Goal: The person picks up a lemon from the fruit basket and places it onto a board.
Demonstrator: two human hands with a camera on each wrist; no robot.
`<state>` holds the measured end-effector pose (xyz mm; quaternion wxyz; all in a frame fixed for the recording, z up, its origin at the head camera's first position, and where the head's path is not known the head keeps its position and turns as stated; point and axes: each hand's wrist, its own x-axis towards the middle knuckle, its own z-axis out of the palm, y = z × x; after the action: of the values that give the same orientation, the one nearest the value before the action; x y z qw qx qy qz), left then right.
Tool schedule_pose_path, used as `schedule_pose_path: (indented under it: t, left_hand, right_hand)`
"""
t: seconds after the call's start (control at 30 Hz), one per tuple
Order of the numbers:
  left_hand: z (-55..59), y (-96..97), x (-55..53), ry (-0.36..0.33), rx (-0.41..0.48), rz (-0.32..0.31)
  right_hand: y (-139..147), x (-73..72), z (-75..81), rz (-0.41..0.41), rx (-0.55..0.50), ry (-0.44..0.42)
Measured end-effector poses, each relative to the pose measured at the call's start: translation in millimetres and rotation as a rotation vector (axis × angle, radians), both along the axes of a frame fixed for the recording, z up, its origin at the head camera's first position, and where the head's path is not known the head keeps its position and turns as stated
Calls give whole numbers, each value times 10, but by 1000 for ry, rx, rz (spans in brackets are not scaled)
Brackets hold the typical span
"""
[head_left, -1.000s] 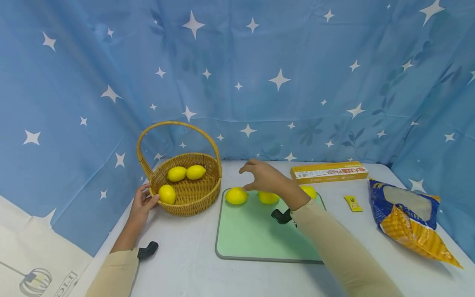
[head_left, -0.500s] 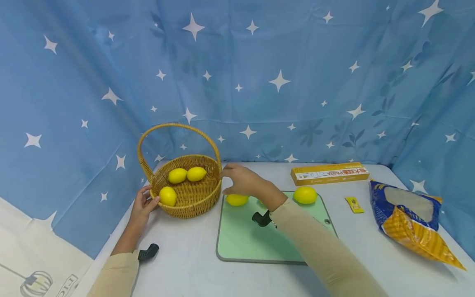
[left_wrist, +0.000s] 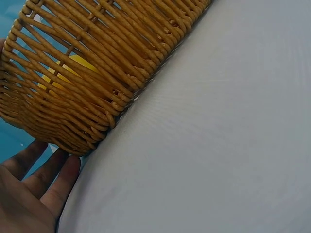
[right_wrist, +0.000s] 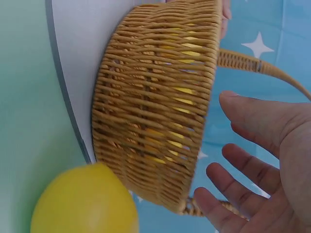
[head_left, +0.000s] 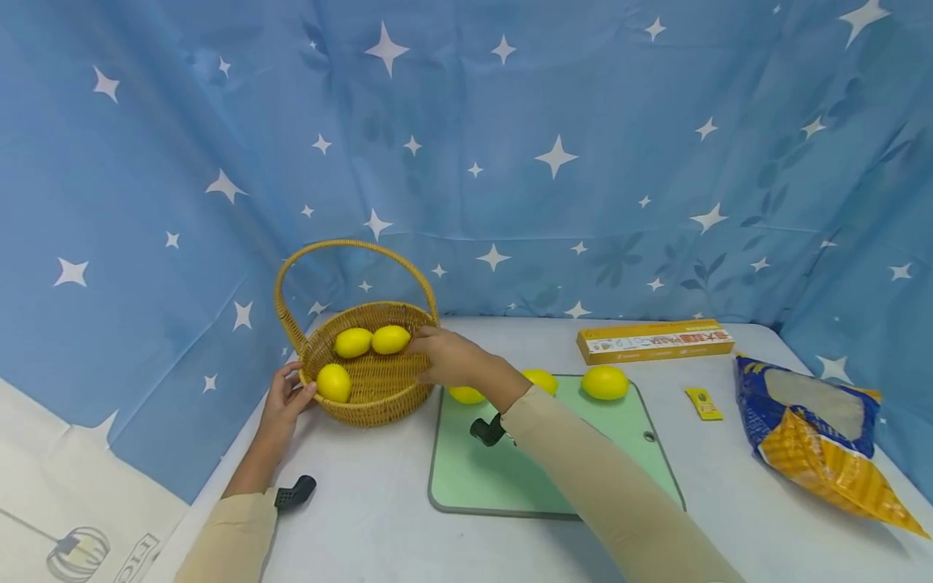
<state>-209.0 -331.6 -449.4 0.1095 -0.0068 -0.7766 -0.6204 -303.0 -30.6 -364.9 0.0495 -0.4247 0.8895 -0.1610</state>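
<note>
My left hand (head_left: 283,405) grips the near left side of a round wicker basket (head_left: 379,411), thumb at the rim and fingertips against the outer wall low down, as the left wrist view shows. Inside lie three yellow lemons (head_left: 334,383). Over the basket's right rim reaches my right hand (head_left: 455,358), fingers spread and holding nothing in the right wrist view. Behind its wrist, three more lemons (head_left: 605,383) lie along the far edge of a green cutting board (head_left: 510,486); the leftmost lemon (right_wrist: 85,201) is partly hidden by the forearm in the head view.
The basket's tall handle (head_left: 350,242) arches above it. At the back right lies an orange pasta box (head_left: 656,342). A small yellow packet (head_left: 703,403) and a blue and orange bag (head_left: 824,441) are farther right. A starry blue curtain (head_left: 510,186) hangs behind the white table.
My right hand has moved left from above the board to over the basket's right rim, empty throughout. My left hand keeps its place on the basket.
</note>
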Motion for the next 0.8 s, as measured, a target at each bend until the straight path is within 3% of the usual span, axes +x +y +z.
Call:
schedule_pose_path:
  t: [0.1, 0.3, 0.4, 0.8]
  left_hand:
    - [-46, -32, -36, 9, 4, -7]
    - [-242, -121, -131, 19, -1, 0]
    - [-299, -119, -128, 21, -9, 9]
    - [-265, -115, -136, 26, -8, 3]
  right_hand:
    - [-85, -8, -35, 2, 8, -5]
    - [-255, -9, -97, 3, 16, -23]
    - [-326, 10, -125, 8, 38, -41]
    - [-528, -12, -235, 45, 58, -32]
